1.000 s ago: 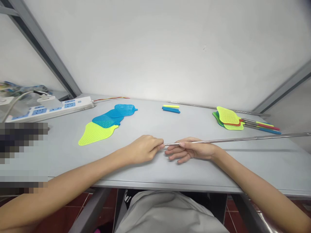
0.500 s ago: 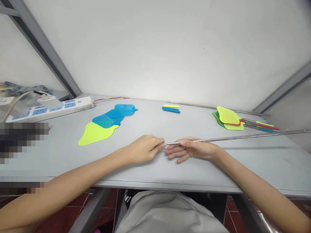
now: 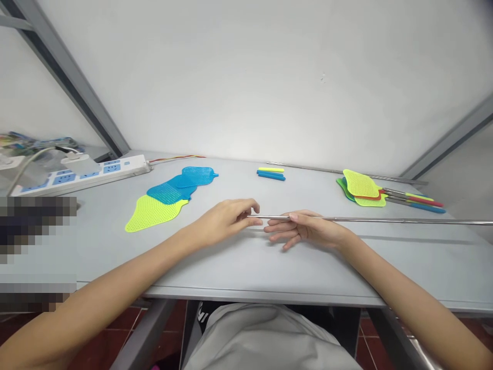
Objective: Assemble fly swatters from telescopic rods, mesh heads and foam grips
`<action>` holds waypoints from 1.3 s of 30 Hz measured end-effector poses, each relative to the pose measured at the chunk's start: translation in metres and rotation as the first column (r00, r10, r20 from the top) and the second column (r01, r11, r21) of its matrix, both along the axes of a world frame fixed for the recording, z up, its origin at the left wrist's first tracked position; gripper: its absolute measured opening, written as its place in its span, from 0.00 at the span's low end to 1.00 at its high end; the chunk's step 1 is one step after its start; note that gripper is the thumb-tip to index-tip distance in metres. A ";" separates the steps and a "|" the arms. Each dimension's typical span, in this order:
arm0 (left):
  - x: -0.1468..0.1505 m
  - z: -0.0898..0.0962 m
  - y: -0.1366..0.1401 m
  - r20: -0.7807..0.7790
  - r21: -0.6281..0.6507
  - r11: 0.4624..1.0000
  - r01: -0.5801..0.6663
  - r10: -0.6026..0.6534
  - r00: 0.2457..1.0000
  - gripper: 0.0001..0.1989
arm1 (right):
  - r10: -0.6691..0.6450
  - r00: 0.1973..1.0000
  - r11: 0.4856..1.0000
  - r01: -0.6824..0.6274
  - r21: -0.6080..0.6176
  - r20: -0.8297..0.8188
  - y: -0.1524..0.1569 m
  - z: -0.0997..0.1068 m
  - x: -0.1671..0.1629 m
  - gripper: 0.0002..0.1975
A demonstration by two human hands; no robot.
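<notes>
Metal rod (image 3: 370,220) spans from just below the centre of the frame to its right edge, held above the tabletop (image 3: 246,272). The right hand (image 3: 316,228) pinches it between thumb and fingers, while the left hand (image 3: 223,220) has its thumb and fingers parted around the tip, apparently not gripping. The step in hand seems to be handling that tip; a next move there would call for a steady right pinch and careful lining-up of the left fingers. The thin tip points left, and the long axis lies almost level across the picture, dipping slightly rightward.
</notes>
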State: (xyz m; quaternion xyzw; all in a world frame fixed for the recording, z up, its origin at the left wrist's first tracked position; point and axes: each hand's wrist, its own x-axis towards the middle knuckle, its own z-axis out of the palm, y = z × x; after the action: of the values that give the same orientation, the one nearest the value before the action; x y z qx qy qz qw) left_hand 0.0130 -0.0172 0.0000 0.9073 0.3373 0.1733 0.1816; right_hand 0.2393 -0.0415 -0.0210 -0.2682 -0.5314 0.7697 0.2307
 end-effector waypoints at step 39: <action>0.004 -0.015 -0.008 -0.025 -0.097 0.968 0.233 -0.237 0.971 0.15 | 0.047 0.996 0.998 -0.049 0.026 0.074 -0.002 -0.005 0.007 0.17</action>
State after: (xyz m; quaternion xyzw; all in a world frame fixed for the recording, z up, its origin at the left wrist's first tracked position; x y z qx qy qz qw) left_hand 0.0167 -0.0250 -0.0146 0.9344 0.2384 0.1181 0.2367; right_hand 0.2466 -0.0438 -0.0259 -0.2804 -0.5566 0.7570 0.1963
